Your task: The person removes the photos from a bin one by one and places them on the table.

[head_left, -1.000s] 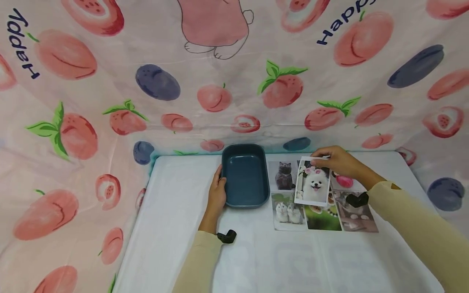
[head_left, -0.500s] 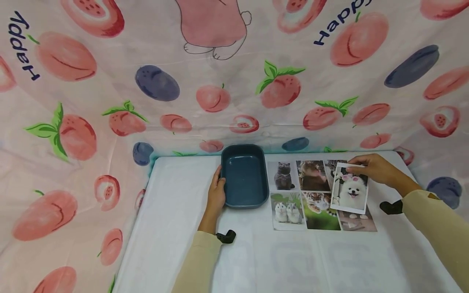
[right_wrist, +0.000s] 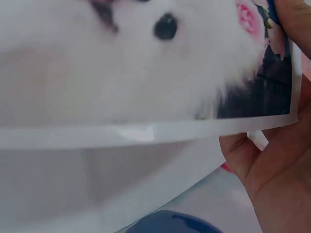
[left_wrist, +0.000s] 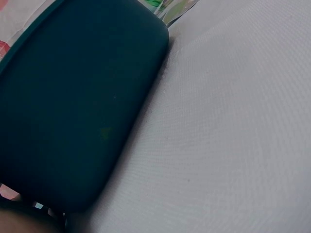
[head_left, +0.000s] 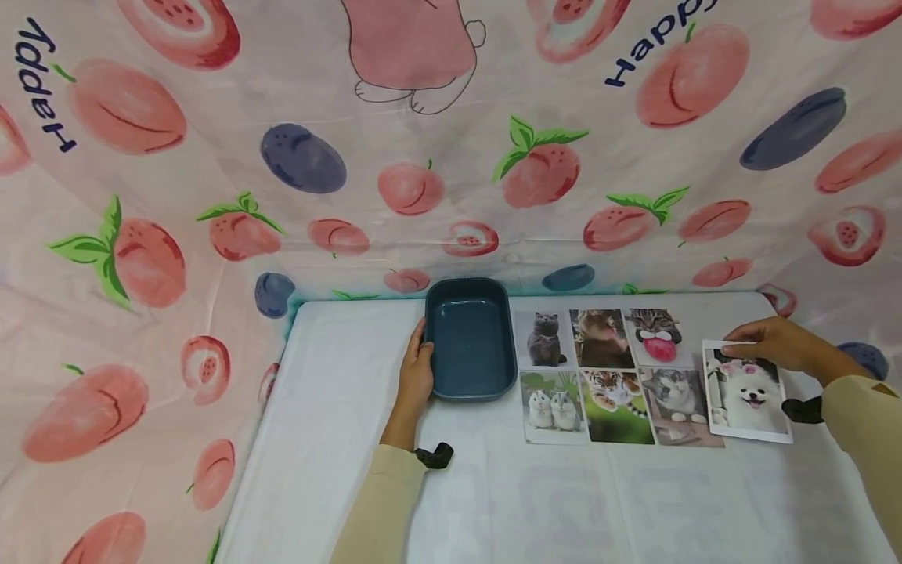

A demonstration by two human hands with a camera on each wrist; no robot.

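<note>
Head view: left hand point(head_left: 417, 374) rests against the left wall of the blue tray point(head_left: 470, 338), fingers curled on its rim, on the white table point(head_left: 338, 423). Right hand point(head_left: 773, 343) pinches the far edge of the white-dog photo point(head_left: 747, 390), just right of the photo sheet point(head_left: 609, 376).

Left wrist view: tray wall point(left_wrist: 73, 107) close up, fingers unseen.

Right wrist view: dog photo point(right_wrist: 121, 63) close up, fingers point(right_wrist: 277, 160) beneath its edge.
</note>
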